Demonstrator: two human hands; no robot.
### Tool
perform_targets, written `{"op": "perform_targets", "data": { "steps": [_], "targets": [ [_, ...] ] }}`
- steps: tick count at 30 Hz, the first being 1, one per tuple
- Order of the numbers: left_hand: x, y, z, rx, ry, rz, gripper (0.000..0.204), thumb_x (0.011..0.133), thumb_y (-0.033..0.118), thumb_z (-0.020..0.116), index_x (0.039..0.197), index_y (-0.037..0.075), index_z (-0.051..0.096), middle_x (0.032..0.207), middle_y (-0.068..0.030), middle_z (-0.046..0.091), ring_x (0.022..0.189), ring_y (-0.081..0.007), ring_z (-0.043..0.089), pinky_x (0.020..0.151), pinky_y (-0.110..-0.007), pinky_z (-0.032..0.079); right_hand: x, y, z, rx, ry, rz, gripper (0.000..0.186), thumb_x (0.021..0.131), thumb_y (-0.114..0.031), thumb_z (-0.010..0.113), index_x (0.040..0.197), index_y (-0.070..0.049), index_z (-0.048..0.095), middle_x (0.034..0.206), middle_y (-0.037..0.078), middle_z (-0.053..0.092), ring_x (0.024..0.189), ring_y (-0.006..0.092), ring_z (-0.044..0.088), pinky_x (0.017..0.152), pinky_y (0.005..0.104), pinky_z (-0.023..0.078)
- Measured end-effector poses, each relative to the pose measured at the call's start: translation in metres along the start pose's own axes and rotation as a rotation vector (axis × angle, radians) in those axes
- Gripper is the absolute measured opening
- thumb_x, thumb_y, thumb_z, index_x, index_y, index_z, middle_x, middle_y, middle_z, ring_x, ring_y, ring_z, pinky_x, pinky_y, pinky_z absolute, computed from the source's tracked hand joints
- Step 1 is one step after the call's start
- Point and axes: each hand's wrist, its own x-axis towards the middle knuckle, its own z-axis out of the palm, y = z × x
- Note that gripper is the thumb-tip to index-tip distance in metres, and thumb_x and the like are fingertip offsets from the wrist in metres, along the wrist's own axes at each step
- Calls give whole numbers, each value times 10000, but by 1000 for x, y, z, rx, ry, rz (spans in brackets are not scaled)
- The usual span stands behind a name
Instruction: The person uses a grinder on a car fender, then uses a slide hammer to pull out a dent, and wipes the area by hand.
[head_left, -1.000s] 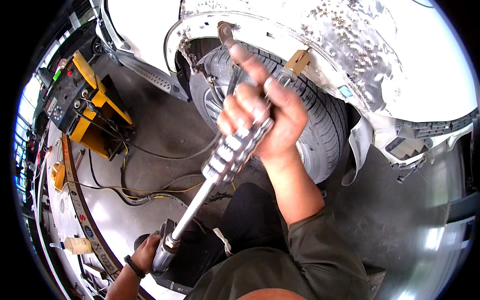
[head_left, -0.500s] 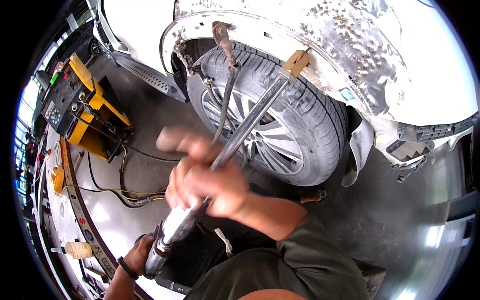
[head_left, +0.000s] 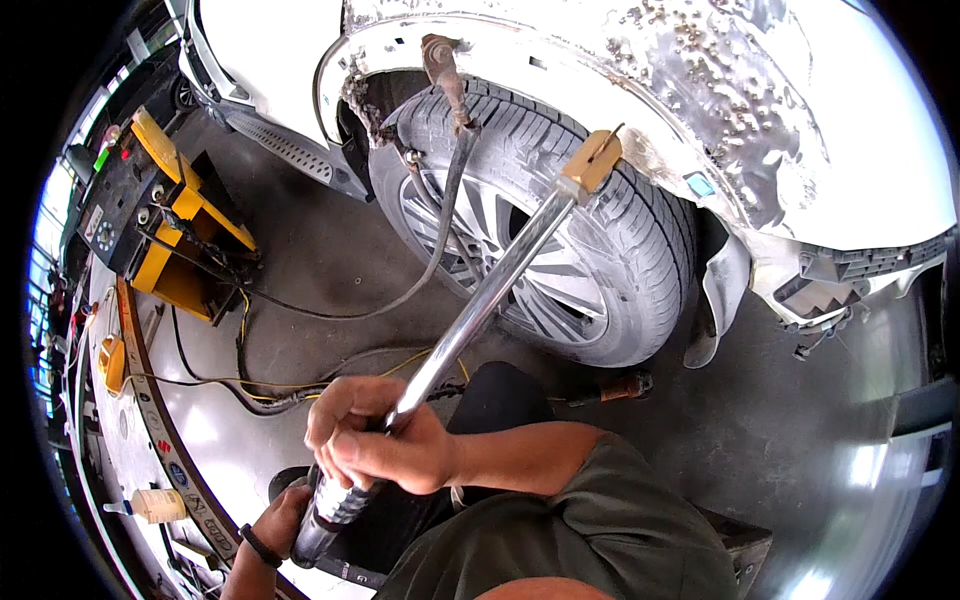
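Observation:
A slide hammer (head_left: 487, 300) slants across in front of me, its long chrome rod running up to a brass block (head_left: 590, 165) with a thin pin. That block stands in front of the tyre (head_left: 640, 235), beside the wheel-arch edge of the white fender (head_left: 570, 45); whether the pin touches metal I cannot tell. My right hand (head_left: 380, 440) is closed around the lower rod, just above the thicker ribbed part. At the rear end my left hand (head_left: 278, 522), with a dark wristband, is wrapped around the handle, its fingers partly hidden. Bare, pitted metal (head_left: 725, 95) shows on the fender.
A clamp (head_left: 443, 70) with a thick cable (head_left: 450, 205) hangs at the wheel arch. Left stands a yellow and black machine (head_left: 185, 225), with cables across the floor. An orange-and-dark tool (head_left: 625, 387) lies below the wheel. A bottle (head_left: 155, 505) rests at the lower left.
My right hand, blurred with fingers raised before, has come down and left along the rod toward the handle and now grips it. The brass block stands slightly lower in view.

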Motion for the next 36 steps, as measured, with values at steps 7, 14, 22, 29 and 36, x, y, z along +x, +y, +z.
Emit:
{"op": "perform_targets", "data": {
  "steps": [7, 14, 22, 29, 36],
  "targets": [
    [7, 25, 15, 102, -35, 124, 313, 1026, 240, 475, 1230, 42, 606, 986, -54, 677, 841, -147, 644, 742, -305, 536, 7, -23, -9, -37, 9, -17, 136, 995, -74, 536, 1086, 7, 595, 673, 14, 552, 587, 94, 551, 625, 289, 505],
    [11, 27, 19, -51, -50, 42, 374, 1044, 383, 437, 1201, 87, 600, 921, -35, 668, 744, -124, 633, 652, -277, 521, 10, -25, -8, -97, -3, -18, 143, 1001, -99, 544, 1103, -12, 595, 657, -9, 533, 594, 81, 555, 615, 279, 509],
    [20, 2, 0, 53, -44, 73, 347, 1033, 361, 459, 1203, 90, 594, 900, -47, 671, 689, -156, 650, 601, -304, 543, 11, -26, -7, -99, -12, -4, 154, 1003, -107, 535, 1108, -10, 591, 653, -12, 531, 593, 78, 556, 611, 282, 504],
    [-1, 48, 26, -74, -95, -106, 343, 1009, 216, 454, 1255, 32, 607, 1062, -34, 676, 888, -113, 628, 810, -272, 514, 8, -26, -5, -42, 43, 14, 219, 964, -71, 548, 1167, 4, 582, 682, 3, 546, 591, 74, 548, 625, 290, 516],
    [8, 25, 9, -45, -87, -118, 383, 1030, 345, 419, 1187, 59, 620, 903, -10, 658, 758, -100, 615, 716, -267, 530, 24, -74, -21, -45, 30, -61, 489, 1001, -175, 482, 1439, 32, 419, 649, 15, 551, 609, 157, 560, 688, 357, 518]
  ]
}}
